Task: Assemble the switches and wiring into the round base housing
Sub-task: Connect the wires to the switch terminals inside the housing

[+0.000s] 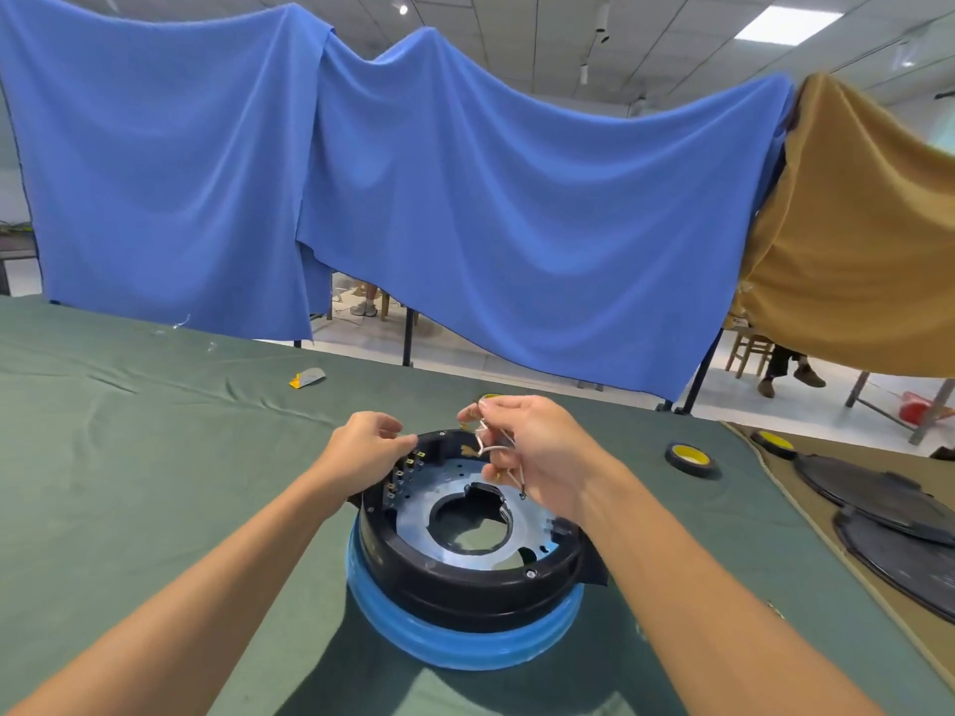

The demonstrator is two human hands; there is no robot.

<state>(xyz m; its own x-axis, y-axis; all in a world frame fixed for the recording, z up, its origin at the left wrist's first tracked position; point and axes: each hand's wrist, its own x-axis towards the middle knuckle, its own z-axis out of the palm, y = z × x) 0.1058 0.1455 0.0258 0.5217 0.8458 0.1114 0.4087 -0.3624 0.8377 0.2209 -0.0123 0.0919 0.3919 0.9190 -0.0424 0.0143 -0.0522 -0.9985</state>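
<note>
Black tape roll (691, 458) and discs (878, 496) lie right of housing (465, 586).

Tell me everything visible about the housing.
The housing is a glossy black plastic ring, open-topped, seated on a blue ring on green cloth. Inside lies a silvery plate with a round central hole; terminals line its left wall. The left hand pinches its far rim; the right hand holds wires above it.

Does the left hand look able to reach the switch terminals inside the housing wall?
Probably yes: the left hand is at the housing rim just above the terminals, nothing between them; the right hand holds the wires aside.
</note>
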